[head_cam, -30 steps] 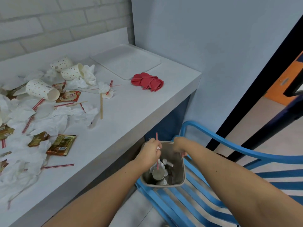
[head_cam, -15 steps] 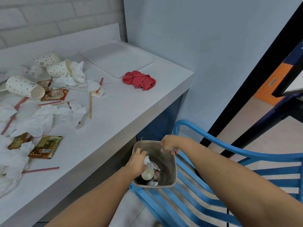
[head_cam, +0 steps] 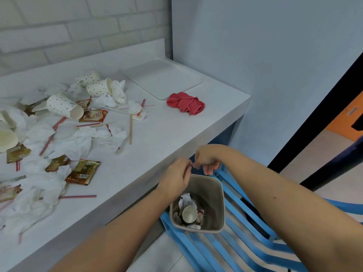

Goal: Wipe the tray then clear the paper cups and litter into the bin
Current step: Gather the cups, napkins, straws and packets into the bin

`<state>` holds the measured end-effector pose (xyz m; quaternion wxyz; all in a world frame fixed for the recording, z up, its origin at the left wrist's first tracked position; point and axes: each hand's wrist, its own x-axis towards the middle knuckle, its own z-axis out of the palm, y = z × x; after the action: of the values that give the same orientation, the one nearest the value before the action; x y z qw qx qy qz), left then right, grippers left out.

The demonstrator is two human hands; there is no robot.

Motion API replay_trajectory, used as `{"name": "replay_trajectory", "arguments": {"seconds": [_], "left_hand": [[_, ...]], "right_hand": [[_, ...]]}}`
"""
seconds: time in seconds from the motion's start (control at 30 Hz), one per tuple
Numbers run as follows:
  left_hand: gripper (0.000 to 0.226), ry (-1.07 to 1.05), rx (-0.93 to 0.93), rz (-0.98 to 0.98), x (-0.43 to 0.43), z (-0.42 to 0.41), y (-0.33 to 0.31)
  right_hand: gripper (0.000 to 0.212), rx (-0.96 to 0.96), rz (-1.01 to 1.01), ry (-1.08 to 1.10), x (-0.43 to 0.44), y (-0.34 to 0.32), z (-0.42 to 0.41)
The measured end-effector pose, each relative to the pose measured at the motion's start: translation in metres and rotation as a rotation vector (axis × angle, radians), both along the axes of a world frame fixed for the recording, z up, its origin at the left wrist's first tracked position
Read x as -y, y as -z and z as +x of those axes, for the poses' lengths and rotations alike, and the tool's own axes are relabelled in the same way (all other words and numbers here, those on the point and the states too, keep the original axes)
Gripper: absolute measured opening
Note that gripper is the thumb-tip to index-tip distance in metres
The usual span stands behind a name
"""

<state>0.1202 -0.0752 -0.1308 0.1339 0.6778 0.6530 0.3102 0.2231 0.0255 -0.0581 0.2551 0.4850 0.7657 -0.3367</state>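
Both hands, left (head_cam: 177, 176) and right (head_cam: 206, 160), hover empty, fingers loosely curled, over the bin (head_cam: 218, 195). A cup (head_cam: 189, 213) lies inside. Litter (head_cam: 74, 146) covers the desk (head_cam: 169, 134).

Blue slatted chair (head_cam: 241, 244) beside white counter (head_cam: 157, 146); white brick wall (head_cam: 78, 26) behind; orange door (head_cam: 347, 116) at far right.

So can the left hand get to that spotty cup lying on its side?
Probably yes. The left hand is above the bin, and the dotted cup lies uncovered on the counter, with nothing blocking the way.
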Motion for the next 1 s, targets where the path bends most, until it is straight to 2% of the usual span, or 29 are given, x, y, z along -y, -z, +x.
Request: {"name": "replay_trajectory", "arguments": {"seconds": [0.17, 0.37, 0.5, 0.6, 0.7, 0.73, 0.8, 0.87, 1.0], "left_hand": [[0.014, -0.055, 0.071, 0.189, 0.01, -0.018, -0.042], [0.021, -0.277, -0.121, 0.182, 0.012, -0.074, -0.065], [0.038, -0.488, -0.352, -0.011, 0.008, -0.117, -0.071], [0.055, -0.554, -0.407, -0.216, 0.005, -0.139, -0.071], [0.052, -0.515, -0.464, -0.279, 0.003, -0.151, -0.064], [0.046, -0.492, -0.471, -0.284, 0.003, -0.155, -0.061], [0.036, -0.446, -0.425, -0.291, 0.001, -0.16, -0.055], [0.029, -0.41, -0.334, -0.275, 0.0, -0.165, -0.05], [0.018, -0.427, -0.12, -0.108, -0.002, -0.175, -0.053]], "right_hand": [[0.022, -0.104, 0.089, -0.08, -0.004, -0.041, -0.033], [0.015, -0.277, 0.179, -0.101, 0.001, -0.053, -0.08], [0.011, -0.353, 0.208, -0.081, 0.007, -0.043, -0.11], [0.017, -0.39, 0.262, -0.064, 0.006, -0.03, -0.13], [0.014, -0.419, 0.371, -0.047, 0.003, -0.02, -0.147], [0.02, -0.427, 0.401, -0.032, 0.001, -0.016, -0.153], [0.032, -0.438, 0.434, -0.009, -0.002, -0.008, -0.164], [0.033, -0.458, 0.454, 0.016, -0.004, -0.001, -0.175], [0.042, -0.505, 0.472, 0.09, -0.006, 0.006, -0.193]]}}
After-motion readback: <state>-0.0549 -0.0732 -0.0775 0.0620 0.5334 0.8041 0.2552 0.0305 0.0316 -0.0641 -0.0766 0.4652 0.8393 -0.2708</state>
